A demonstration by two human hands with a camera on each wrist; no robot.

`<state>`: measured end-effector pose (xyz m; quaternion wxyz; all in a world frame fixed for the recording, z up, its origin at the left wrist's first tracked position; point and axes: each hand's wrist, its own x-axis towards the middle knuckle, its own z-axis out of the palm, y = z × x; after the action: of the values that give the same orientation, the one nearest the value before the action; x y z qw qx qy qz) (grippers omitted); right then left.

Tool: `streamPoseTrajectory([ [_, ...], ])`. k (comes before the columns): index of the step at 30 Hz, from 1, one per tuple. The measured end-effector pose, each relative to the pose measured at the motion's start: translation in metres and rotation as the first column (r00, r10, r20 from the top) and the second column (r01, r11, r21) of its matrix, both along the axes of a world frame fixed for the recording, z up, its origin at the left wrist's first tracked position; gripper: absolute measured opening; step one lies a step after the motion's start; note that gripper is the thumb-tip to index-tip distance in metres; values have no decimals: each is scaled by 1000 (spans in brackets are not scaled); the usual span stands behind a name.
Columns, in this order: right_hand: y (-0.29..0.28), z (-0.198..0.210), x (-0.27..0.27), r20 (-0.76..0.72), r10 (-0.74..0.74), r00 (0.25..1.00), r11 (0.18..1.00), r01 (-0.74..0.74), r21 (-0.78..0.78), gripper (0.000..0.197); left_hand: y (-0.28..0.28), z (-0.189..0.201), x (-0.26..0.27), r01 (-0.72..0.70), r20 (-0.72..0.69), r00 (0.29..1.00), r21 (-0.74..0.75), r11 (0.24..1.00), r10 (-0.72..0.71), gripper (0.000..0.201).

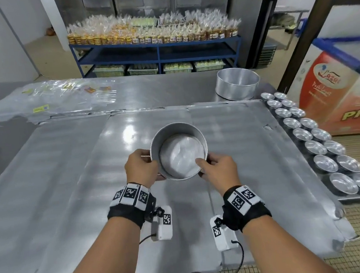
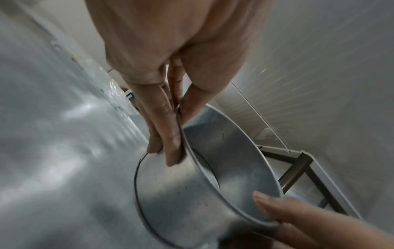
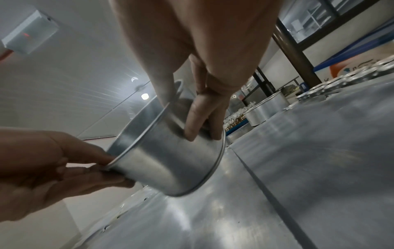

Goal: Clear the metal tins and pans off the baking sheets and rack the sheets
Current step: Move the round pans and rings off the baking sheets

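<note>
A round metal cake pan (image 1: 180,151) (image 2: 213,176) (image 3: 166,161) is held tilted above the middle baking sheet (image 1: 131,127). My left hand (image 1: 141,167) (image 2: 168,128) pinches its left rim, thumb inside and fingers outside. On the opposite rim my right hand (image 1: 211,166) (image 3: 192,116) pinches the same way. Several flat baking sheets lie side by side across the table. A larger round pan (image 1: 236,84) (image 3: 264,109) stands at the back right. Several small metal tins (image 1: 324,144) sit in two rows on a sheet along the right edge.
Clear plastic bags (image 1: 49,99) lie on the table's back left. Behind the table a blue shelf (image 1: 157,52) holds packed baked goods. A red and white freezer chest (image 1: 339,93) stands to the right of the tins.
</note>
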<state>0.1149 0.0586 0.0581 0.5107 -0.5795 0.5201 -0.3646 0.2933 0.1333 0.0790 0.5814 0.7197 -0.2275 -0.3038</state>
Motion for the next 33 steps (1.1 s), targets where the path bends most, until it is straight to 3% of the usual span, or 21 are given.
streamPoseTrajectory([
  [4,-6,9,-15,226,-12,974,991,-18,129,9,-23,-5,-26,-52,-139,990,-97,994,38,29],
  [12,-44,12,-10,379,-70,923,990,17,141,15,-65,-6,-26,-26,-149,989,-146,989,4,24],
  [23,-157,19,24,308,-120,944,989,87,119,14,-179,-6,6,79,-85,992,-155,985,-93,18],
  [33,-368,-16,43,105,-113,988,990,102,99,16,-376,-28,24,148,14,989,-16,989,-147,32],
])
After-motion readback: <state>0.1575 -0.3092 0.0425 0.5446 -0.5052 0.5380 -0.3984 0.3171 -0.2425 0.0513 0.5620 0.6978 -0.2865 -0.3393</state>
